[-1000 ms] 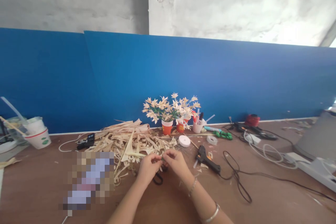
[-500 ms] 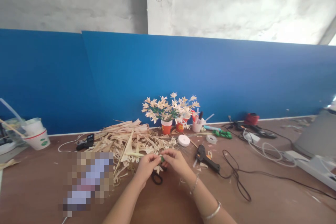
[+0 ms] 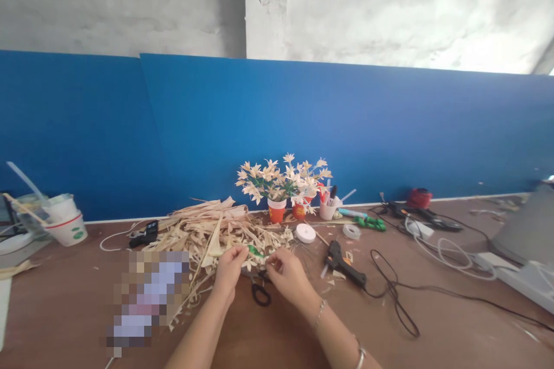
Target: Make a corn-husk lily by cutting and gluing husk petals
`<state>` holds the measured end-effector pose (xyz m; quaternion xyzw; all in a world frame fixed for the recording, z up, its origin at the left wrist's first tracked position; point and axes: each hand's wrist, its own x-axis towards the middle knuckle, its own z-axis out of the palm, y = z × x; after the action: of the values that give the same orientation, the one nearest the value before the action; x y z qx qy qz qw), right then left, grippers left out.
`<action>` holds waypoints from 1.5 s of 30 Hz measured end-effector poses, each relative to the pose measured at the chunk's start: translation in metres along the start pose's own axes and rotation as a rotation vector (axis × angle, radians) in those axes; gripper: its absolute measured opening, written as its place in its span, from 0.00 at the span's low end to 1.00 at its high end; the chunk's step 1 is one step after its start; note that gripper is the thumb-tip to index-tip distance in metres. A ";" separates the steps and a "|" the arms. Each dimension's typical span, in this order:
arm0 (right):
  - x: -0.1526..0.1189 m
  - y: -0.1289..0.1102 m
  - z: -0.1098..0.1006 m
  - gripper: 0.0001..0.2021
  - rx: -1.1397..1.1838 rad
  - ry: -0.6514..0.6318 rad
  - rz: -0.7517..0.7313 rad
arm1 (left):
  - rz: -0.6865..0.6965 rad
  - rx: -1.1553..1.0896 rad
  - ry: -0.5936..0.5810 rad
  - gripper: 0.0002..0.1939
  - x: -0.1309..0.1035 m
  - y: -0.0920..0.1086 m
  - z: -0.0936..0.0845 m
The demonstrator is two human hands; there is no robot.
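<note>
My left hand (image 3: 231,272) is closed in a pinch on a short green strip (image 3: 255,251), which sticks out to the right of its fingertips. Just right of the strip is my right hand (image 3: 289,277), thumb and fingers pinched together. Its fingertips are close to the strip's far end; what they hold is too small to make out. Under and between the hands lie black-handled scissors (image 3: 261,294), their blades partly covered. A small pale flower (image 3: 249,264) shows below the green strip. Behind the hands spreads a heap of dried husks (image 3: 208,222).
Cups of pale flowers (image 3: 277,211) stand against the blue partition (image 3: 194,127). A white round spool (image 3: 305,233), a clear tape roll (image 3: 351,231) and a black glue gun (image 3: 344,265) with a looping cord lie to the right. At left stands a white cup (image 3: 67,229).
My hands have moved apart, and the green strip now shows stretched between them. More of the scissors is uncovered. The whole view has shifted slightly.
</note>
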<state>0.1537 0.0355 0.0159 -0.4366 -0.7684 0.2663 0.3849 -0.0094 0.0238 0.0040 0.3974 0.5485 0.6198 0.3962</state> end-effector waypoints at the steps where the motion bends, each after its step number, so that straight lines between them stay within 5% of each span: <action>1: -0.002 -0.005 0.000 0.06 -0.061 -0.016 -0.032 | -0.002 -0.018 0.020 0.22 0.001 -0.001 -0.001; 8: -0.014 -0.021 0.005 0.09 -0.409 -0.297 -0.093 | -0.107 -0.117 0.015 0.24 -0.002 0.003 0.000; 20: -0.010 -0.020 0.001 0.16 -0.675 -0.311 -0.010 | -0.127 -0.204 -0.027 0.19 -0.002 0.005 -0.001; 32: -0.001 0.002 -0.016 0.12 -0.270 -0.225 0.156 | -0.206 -0.486 -0.009 0.12 0.003 0.009 -0.005; 38: 0.007 0.022 -0.013 0.15 0.265 -0.352 0.375 | -0.309 -0.692 0.000 0.05 0.001 0.015 -0.005; 45: 0.007 0.020 -0.015 0.19 0.459 -0.433 0.312 | -0.395 -0.787 0.009 0.04 0.003 0.012 -0.006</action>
<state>0.1733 0.0526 0.0122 -0.3842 -0.6765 0.5739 0.2558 -0.0165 0.0233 0.0159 0.1010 0.3377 0.6957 0.6259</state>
